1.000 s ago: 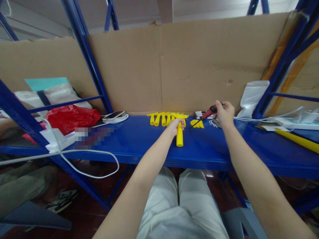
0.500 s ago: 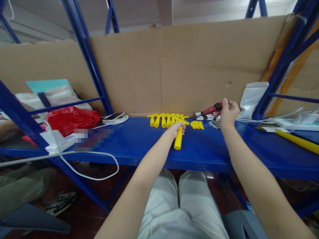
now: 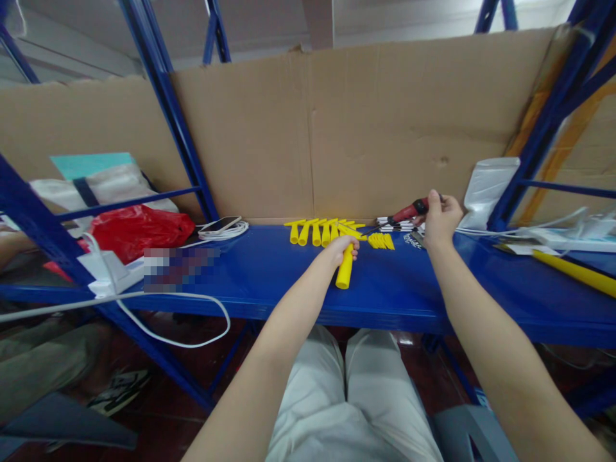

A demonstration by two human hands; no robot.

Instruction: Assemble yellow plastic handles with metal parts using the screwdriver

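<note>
My left hand (image 3: 342, 248) is closed around a yellow tube-like handle (image 3: 343, 276), whose open round end points toward me over the shelf. My right hand (image 3: 441, 219) pinches the back end of a red and black screwdriver (image 3: 409, 212). The driver's shaft slants down to the left, its tip close to the far end of the yellow handle; whether they touch I cannot tell. Behind my left hand is a row of similar yellow handles (image 3: 303, 235). Small yellow pieces (image 3: 381, 241) lie in a stack to its right, beside a scatter of small silvery parts (image 3: 412, 240).
Black-and-white strips (image 3: 385, 223) lie behind the screwdriver. Cardboard (image 3: 385, 128) walls the back of the blue shelf (image 3: 269, 276). On the left are a phone (image 3: 220, 224), coiled white cable and a red bag (image 3: 142, 232); a long yellow object (image 3: 575, 273) lies at right. Another person's leg shows lower left.
</note>
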